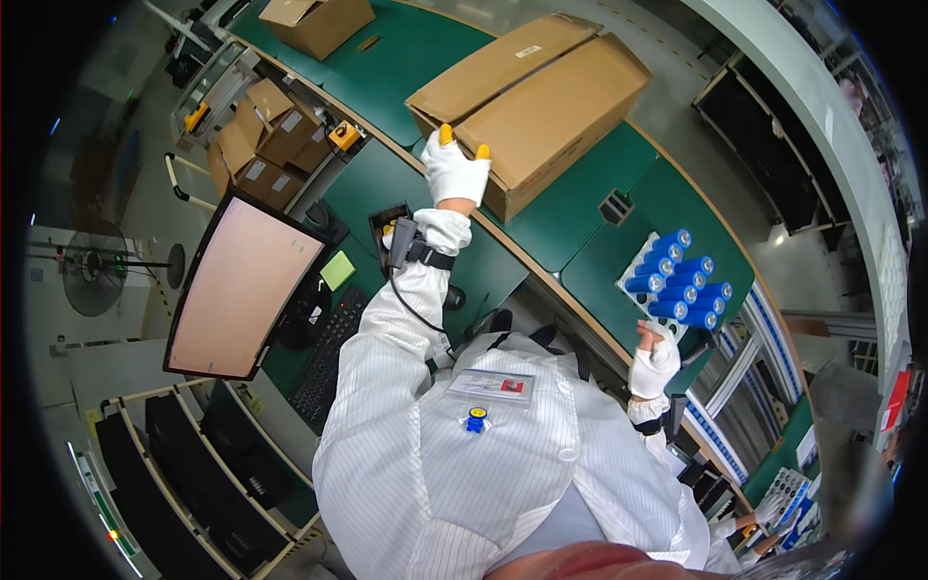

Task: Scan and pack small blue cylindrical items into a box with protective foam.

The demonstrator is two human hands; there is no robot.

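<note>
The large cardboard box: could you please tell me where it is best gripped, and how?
Probably low on both long sides of the box, a palm on each, coming from the near end, where the left hand is. Its length runs away from that side, and the dark gap between the top flaps makes them a doubtful hold.

1. Between the large carton (565, 116) and the blue cylinders (680, 278), bare green tabletop (570, 232) gave room for passing; a small dark insert (616, 206) lay there.
2. The carton blocked the way ahead of the left hand (456, 176).
3. The cylinders obstructed the right hand (655, 365), just beyond its fingers.
4. Leftward, the monitor (246, 290) stood as barrier.
</note>
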